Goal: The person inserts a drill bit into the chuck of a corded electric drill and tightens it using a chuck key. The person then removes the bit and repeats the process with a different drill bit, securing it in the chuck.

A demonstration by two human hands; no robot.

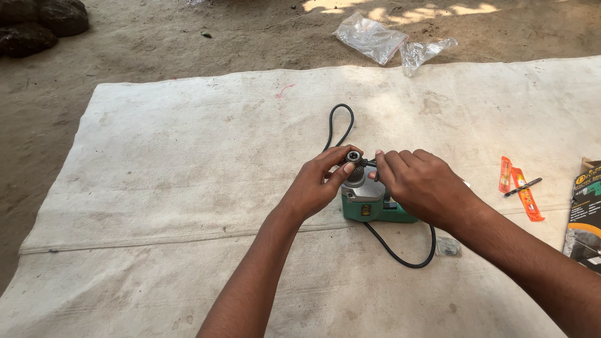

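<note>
A green electric drill (366, 205) stands on a white cloth (188, 156) with its metal chuck (354, 156) pointing up. My left hand (316, 184) wraps its fingers around the chuck from the left. My right hand (422, 184) covers the drill's right side and pinches a small dark chuck key (369, 164) against the chuck. The drill's black cord (341, 122) loops away behind the chuck and curls out again below my right wrist.
To the right lie an orange drill-bit packet (519, 188), a loose black bit (523, 186) and a printed cardboard box (585, 216). Two clear plastic bags (391, 42) lie on the bare dirt beyond the cloth. Dark rocks (37, 22) sit at the top left.
</note>
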